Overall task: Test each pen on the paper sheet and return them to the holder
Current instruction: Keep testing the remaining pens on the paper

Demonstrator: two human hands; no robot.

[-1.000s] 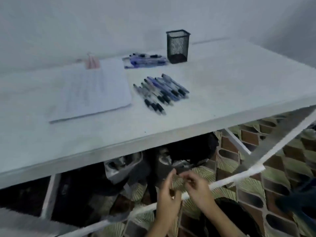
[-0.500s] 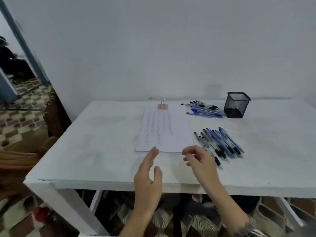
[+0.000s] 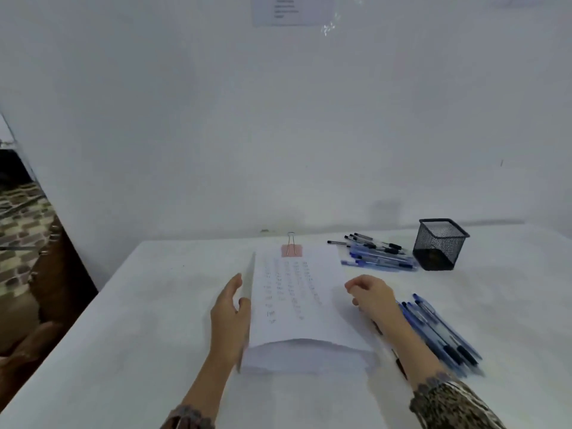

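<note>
A stack of white paper sheets [image 3: 297, 292] with rows of small pen marks lies on the white table [image 3: 148, 320], held at its far end by a pink binder clip [image 3: 291, 250]. My left hand [image 3: 230, 314] lies flat against the stack's left edge with straight fingers. My right hand [image 3: 371, 297] rests at the stack's right edge, fingers loosely curled, holding nothing. Several blue and black pens [image 3: 439, 329] lie in a row just right of my right forearm. A second group of pens [image 3: 377, 255] lies beside the black mesh holder [image 3: 439, 244], which looks empty.
The table stands against a white wall with a printed notice [image 3: 292, 9] high up. The table's left edge drops off to a patterned tile floor [image 3: 21, 224]. A brown piece of furniture [image 3: 58, 274] stands beside that edge.
The view rose from under the table to the tabletop. Both hands came up from below and moved forward to either side of the paper stack.
</note>
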